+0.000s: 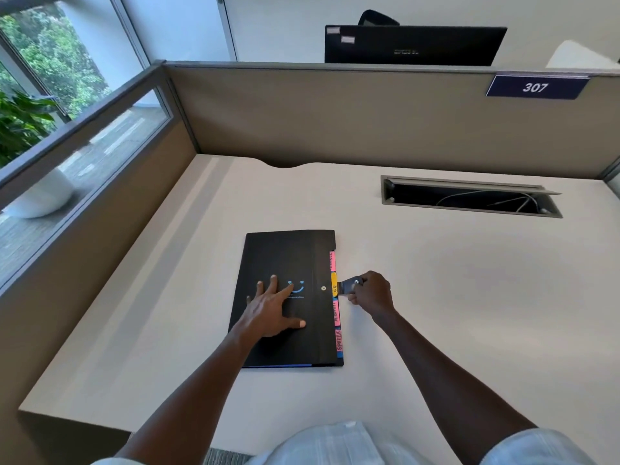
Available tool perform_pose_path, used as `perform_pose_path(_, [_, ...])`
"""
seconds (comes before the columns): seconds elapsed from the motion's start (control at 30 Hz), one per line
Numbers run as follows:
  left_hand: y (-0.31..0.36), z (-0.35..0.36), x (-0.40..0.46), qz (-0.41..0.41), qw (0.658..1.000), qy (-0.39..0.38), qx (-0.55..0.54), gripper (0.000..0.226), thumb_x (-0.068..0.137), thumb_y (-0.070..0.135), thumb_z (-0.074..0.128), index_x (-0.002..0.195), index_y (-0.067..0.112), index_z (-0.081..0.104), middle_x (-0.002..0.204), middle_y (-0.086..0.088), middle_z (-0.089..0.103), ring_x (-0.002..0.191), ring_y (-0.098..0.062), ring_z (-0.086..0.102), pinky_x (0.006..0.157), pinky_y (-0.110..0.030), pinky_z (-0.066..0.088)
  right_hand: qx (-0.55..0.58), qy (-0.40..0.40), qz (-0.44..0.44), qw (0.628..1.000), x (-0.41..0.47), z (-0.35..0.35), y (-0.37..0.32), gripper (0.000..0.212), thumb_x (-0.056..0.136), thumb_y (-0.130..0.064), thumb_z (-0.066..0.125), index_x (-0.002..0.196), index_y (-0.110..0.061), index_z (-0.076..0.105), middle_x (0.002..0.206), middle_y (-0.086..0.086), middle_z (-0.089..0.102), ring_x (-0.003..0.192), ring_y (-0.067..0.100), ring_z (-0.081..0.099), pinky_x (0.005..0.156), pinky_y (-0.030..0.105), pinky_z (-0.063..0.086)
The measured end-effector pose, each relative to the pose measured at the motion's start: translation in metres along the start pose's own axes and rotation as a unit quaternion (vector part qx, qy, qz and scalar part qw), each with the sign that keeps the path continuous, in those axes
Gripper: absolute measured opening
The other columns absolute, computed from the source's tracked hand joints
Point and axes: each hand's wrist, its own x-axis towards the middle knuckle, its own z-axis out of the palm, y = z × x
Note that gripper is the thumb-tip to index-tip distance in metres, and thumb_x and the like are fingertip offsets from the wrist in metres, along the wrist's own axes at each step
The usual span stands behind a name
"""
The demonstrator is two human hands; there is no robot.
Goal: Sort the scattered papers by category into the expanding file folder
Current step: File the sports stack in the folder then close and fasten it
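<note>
Head view: pale desk [436,297] is filling most of the frame, walled by tan partitions [335,115] along its far and left edges. A cable tray [469,196] is sitting open near the far right corner. The black expanding file folder [288,256] is lying flat and closed near the middle of the desk, coloured index tabs [336,313] poking out along its right edge. The left hand [271,313] is pressing flat on the cover, fingers spread. The right hand [372,293] is pinching the black closure strap [349,286] just beside the folder's right edge, off its snap button [323,288].
</note>
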Motion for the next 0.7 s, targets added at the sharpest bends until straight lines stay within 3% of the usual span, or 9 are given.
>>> perform_pose_path(0.1, [0.002, 0.005, 0.002, 0.002, 1.0, -0.001, 0.014, 0.105, 0.074, 0.072, 0.066, 0.157, 0.036, 0.011, 0.165, -0.01, -0.011, 0.15, -0.044, -0.007, 0.116, -0.066, 0.013, -0.005, 0.046, -0.015, 0.999, 0.001, 0.002, 0.001, 0.007, 0.079, -0.012, 0.069, 0.078, -0.005, 0.07, 0.076, 0.008, 0.072, 0.073, 0.024, 0.069, 0.064, 0.027, 0.05])
perform_pose_path(0.23, [0.0, 0.009, 0.004, 0.009, 1.0, 0.009, 0.022, 0.105, 0.075, 0.072, 0.065, 0.157, 0.036, 0.01, 0.165, -0.01, -0.012, 0.15, -0.044, -0.009, 0.115, -0.067, 0.012, -0.021, 0.066, -0.1, 0.993, -0.006, 0.006, -0.008, 0.016, 0.081, -0.015, 0.072, 0.068, -0.005, 0.071, 0.063, 0.003, 0.067, 0.059, 0.014, 0.058, 0.055, 0.022, 0.039])
perform_pose_path(0.33, [0.002, 0.009, 0.004, 0.006, 1.0, 0.012, 0.014, 0.104, 0.075, 0.071, 0.066, 0.157, 0.036, 0.011, 0.165, -0.01, -0.012, 0.149, -0.044, -0.009, 0.115, -0.067, 0.012, -0.077, 0.058, -0.181, 0.979, -0.011, 0.016, -0.019, 0.032, 0.081, -0.014, 0.068, 0.052, -0.006, 0.057, 0.049, 0.006, 0.052, 0.049, 0.017, 0.041, 0.051, 0.028, 0.034])
perform_pose_path(0.4, [0.002, 0.01, 0.003, 0.004, 1.0, 0.016, 0.015, 0.105, 0.074, 0.072, 0.066, 0.157, 0.037, 0.012, 0.165, -0.01, -0.011, 0.15, -0.044, -0.008, 0.115, -0.067, 0.013, -0.121, 0.031, -0.217, 0.968, -0.018, 0.021, -0.03, 0.049, 0.082, -0.009, 0.063, 0.043, -0.015, 0.034, 0.044, 0.003, 0.031, 0.046, 0.015, 0.026, 0.047, 0.023, 0.025])
perform_pose_path(0.47, [0.001, 0.011, 0.003, 0.005, 1.0, 0.02, 0.02, 0.105, 0.074, 0.072, 0.066, 0.157, 0.036, 0.013, 0.165, -0.01, -0.01, 0.15, -0.044, -0.007, 0.115, -0.067, 0.013, -0.176, 0.005, -0.243, 0.954, -0.024, 0.024, -0.038, 0.056, 0.086, -0.007, 0.06, 0.045, -0.025, 0.026, 0.046, -0.004, 0.026, 0.043, 0.012, 0.027, 0.045, 0.016, 0.021])
perform_pose_path(0.57, [0.001, 0.012, 0.004, 0.005, 1.0, 0.02, 0.021, 0.106, 0.073, 0.073, 0.065, 0.157, 0.036, 0.012, 0.165, -0.01, -0.01, 0.149, -0.044, -0.008, 0.115, -0.067, 0.014, -0.209, -0.028, -0.248, 0.946, -0.022, 0.028, -0.038, 0.056, 0.089, -0.008, 0.059, 0.047, -0.025, 0.025, 0.048, -0.007, 0.03, 0.044, 0.009, 0.031, 0.047, 0.014, 0.021])
perform_pose_path(0.7, [0.001, 0.012, 0.005, 0.006, 1.0, 0.018, 0.024, 0.105, 0.075, 0.072, 0.065, 0.157, 0.036, 0.011, 0.165, -0.011, -0.011, 0.149, -0.045, -0.008, 0.115, -0.067, 0.014, -0.23, -0.046, -0.241, 0.942, -0.018, 0.035, -0.036, 0.049, 0.084, -0.005, 0.053, 0.047, -0.02, 0.025, 0.049, -0.004, 0.029, 0.046, 0.01, 0.028, 0.048, 0.023, 0.023])
